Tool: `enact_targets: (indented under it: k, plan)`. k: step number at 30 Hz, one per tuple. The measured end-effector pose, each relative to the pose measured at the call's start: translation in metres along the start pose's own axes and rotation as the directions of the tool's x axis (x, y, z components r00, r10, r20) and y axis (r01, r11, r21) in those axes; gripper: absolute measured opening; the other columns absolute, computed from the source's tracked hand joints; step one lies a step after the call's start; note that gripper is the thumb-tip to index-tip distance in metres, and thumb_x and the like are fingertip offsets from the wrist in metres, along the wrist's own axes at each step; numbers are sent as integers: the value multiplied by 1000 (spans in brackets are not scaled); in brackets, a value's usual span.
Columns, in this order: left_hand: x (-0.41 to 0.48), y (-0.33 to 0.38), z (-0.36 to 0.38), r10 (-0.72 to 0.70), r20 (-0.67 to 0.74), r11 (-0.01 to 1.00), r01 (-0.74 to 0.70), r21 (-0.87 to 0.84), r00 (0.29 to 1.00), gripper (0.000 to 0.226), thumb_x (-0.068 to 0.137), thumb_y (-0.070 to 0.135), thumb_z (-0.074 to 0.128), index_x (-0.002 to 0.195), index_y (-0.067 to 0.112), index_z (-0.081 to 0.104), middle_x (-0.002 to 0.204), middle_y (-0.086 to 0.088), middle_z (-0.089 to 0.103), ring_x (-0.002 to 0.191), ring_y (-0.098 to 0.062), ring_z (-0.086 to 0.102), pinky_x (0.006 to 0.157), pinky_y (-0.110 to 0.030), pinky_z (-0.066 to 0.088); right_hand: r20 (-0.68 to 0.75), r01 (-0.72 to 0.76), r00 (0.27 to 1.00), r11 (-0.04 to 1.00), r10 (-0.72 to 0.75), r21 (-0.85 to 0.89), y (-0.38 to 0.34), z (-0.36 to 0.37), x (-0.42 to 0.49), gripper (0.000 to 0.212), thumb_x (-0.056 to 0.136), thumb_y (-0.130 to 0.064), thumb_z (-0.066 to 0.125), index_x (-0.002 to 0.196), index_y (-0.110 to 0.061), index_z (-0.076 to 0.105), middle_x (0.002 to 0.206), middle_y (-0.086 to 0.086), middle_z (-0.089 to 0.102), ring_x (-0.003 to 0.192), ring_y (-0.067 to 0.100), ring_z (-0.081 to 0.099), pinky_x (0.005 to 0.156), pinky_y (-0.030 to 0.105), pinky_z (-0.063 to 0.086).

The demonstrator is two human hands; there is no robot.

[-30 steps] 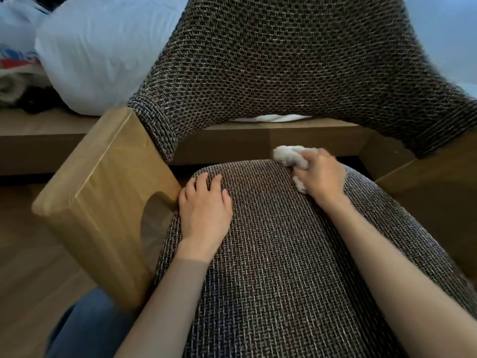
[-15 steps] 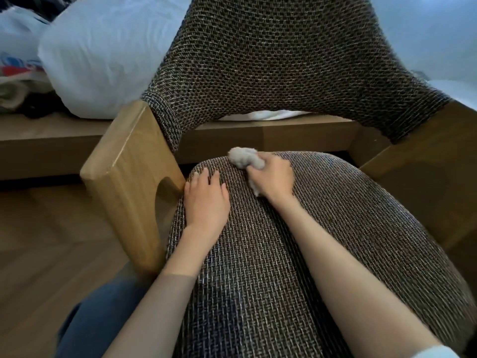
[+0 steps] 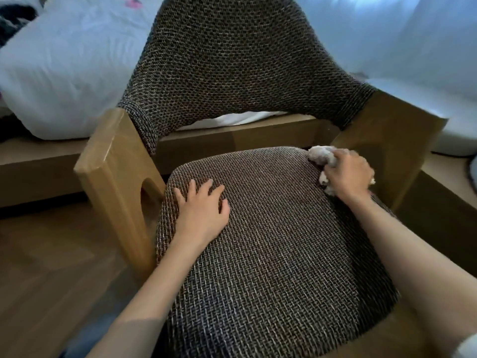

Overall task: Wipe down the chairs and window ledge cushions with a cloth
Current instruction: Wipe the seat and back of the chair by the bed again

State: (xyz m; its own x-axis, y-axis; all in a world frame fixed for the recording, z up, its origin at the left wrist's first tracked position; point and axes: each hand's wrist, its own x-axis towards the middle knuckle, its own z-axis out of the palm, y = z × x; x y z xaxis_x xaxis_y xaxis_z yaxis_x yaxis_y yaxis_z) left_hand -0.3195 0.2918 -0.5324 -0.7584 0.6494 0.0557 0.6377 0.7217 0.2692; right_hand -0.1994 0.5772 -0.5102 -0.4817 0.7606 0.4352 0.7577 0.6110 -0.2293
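While left hand point(image 3: 204, 215) flat, right hand point(image 3: 348, 174) round cloth point(image 3: 320, 154).

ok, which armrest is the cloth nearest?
The right armrest: the right hand grips the cloth at the seat cushion's corner beside it. The left armrest is on the far side.

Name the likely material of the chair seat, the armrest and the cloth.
Chair seat: coarse woven fabric, brown and pale threads crossing visibly. Armrest: apparently wood, smooth light-brown finish with faint sheen; possibly veneer. Cloth: soft, fluffy off-white textile, bunched.
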Motion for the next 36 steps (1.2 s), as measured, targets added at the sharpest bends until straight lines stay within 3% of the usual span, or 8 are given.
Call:
enact_targets:
  k: [5, 10, 13, 18, 26, 28, 33, 36]
  plan:
    - [2, 1, 1, -4, -33, 1000, 3, -15, 999, 47, 98, 42, 30, 142, 29, 41, 153, 1, 33, 145, -27, 17, 114, -59, 0, 38, -155, 988, 976, 151, 155, -27, 6, -16, 33, 80, -29, 56, 111, -23, 68, 97, 15, 70, 93, 40, 63, 75, 40, 50]
    - [0, -2, 3, 12, -57, 1000, -13, -13, 998, 47, 98, 42, 29, 143, 30, 40, 154, 3, 31, 145, -23, 18, 116, -53, 1, 157, 33, 983, 940, -91, 339, -100, 7, -79, 25, 82, -34, 58, 100, -22, 71, 81, 2, 72, 76, 22, 66, 64, 27, 48]
    - [-4, -4, 2, 18, -73, 1000, -17, 17, 997, 48, 99, 42, 29, 143, 28, 39, 154, 2, 31, 144, -21, 19, 118, -49, 7, 182, 113, 959, 880, -218, 460, -126, 1, -106, 26, 82, -34, 62, 105, -26, 71, 83, -5, 72, 74, 14, 65, 65, 30, 54]
    - [-9, -6, -1, 49, -41, 999, -48, 16, 998, 48, 99, 41, 28, 145, 28, 36, 155, 0, 29, 145, -23, 18, 119, -48, 9, 179, 277, 921, 906, -345, 320, -95, -10, -95, 34, 81, -30, 65, 115, -27, 66, 102, 1, 67, 91, 23, 62, 70, 30, 44]
    - [-11, 15, -4, 139, -41, 990, -138, 9, 989, 43, 100, 34, 32, 141, 26, 43, 149, -2, 38, 140, -23, 29, 118, -46, 16, 129, 17, 991, 999, -21, 28, 15, -33, -44, 35, 83, -30, 63, 119, -28, 64, 107, 8, 65, 98, 34, 60, 75, 42, 48]
    - [-13, 22, -2, 148, -19, 989, -148, 12, 989, 44, 100, 34, 32, 142, 26, 41, 150, -2, 36, 141, -24, 27, 118, -46, 15, 116, -5, 993, 996, -5, 87, -1, -29, -58, 35, 83, -26, 59, 117, -26, 65, 104, 7, 68, 95, 31, 63, 74, 39, 49]
    - [-9, 28, -7, 127, 19, 991, -128, 35, 992, 44, 100, 33, 33, 142, 25, 41, 150, -3, 36, 140, -24, 29, 117, -46, 18, 265, -26, 956, 867, -123, 498, -69, -24, -100, 15, 81, -20, 62, 91, -18, 73, 75, -3, 71, 70, 13, 66, 70, 36, 57]
    - [-5, 25, -11, 123, 38, 990, -125, 67, 992, 43, 100, 31, 35, 141, 24, 42, 149, -2, 38, 137, -22, 33, 113, -43, 26, 196, 119, 952, 874, -236, 470, -82, -23, -119, 18, 80, -26, 64, 96, -22, 72, 79, -6, 70, 72, 10, 64, 66, 28, 53]
